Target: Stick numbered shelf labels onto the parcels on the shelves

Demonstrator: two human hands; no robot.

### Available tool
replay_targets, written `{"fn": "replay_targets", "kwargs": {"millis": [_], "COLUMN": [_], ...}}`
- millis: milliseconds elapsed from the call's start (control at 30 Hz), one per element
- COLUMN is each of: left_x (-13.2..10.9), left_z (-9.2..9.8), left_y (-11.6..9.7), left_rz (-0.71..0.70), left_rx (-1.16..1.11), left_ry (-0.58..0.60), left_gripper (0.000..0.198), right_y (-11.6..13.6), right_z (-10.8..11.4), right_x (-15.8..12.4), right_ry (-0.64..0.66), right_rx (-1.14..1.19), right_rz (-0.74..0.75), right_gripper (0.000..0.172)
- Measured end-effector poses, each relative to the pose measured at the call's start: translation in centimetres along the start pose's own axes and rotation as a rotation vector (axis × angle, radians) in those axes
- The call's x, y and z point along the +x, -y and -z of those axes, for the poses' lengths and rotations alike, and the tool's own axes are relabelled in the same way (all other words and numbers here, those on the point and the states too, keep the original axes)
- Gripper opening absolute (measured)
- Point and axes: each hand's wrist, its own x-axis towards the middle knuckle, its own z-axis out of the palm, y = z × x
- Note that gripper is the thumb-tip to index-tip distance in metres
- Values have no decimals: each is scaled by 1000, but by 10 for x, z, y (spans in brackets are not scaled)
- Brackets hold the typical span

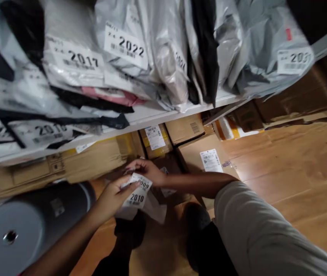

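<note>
My left hand (116, 196) pinches a strip of white labels (137, 198) between thumb and fingers. Printed on the strip are the numbers 2009 and 2010, one above the other. A pale, translucent sheet (157, 209) hangs below the labels. Just behind the strip is my right hand (147, 171), its fingers curled together close to the left fingertips. What those fingers hold is blurred and partly hidden. Both hands are low, below the front edge of a white shelf (152, 117).
Bagged parcels with number labels, such as a grey one marked 2022 (123, 42), crowd the shelf. Cardboard boxes (200, 149) stand beneath it. A large dark grey roll (37, 218) lies at lower left. Wooden floor (295, 165) extends to the right.
</note>
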Motion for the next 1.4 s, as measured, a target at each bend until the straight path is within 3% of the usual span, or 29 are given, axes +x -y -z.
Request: {"fn": "replay_targets", "kwargs": {"millis": [67,167,267,333,433,567,667,833,1100,1267,1400], "left_x": [-10,-15,-16,-21,-36,-54,-63,-82,-97,-94,-91], "left_z": [-3,-13,-33,-49,-68,-81,-83,-79,-71,-72,-84], "left_y": [15,37,57,66,72,80,93,114,121,127,143], "left_rz": [2,-16,-51,-112,-213,-275,-254,-192,-204,-199,-173], "left_rx": [-42,-190,-332,-312,-236,-246,-308,-383,-393,-302,-98], "left_ry": [-97,-201,-267,-278,-261,-178,-134,-207,-270,-246,-227], "left_gripper": [46,49,50,48,45,41,43,45,50,51,48], "right_y": [10,26,30,24,14,0,-11,-29,-38,-43,-62], "right_z": [3,17,24,19,2,-18,-29,-49,-64,-65,-59], "right_x": [-1,-20,-58,-85,-116,-139,-149,-153,-143,-150,-170], "right_ry": [86,-41,-27,-31,-101,-200,-221,-219,-156,-193,-257], "right_rx": [-274,-583,-440,-378,-388,-340,-388,-507,-512,-544,-493], "right_rz": [-15,62,21,-28,-69,-25,1,93,120,117,97], "right_gripper": [33,32,43,48,41,35,37,33,34,34,37]}}
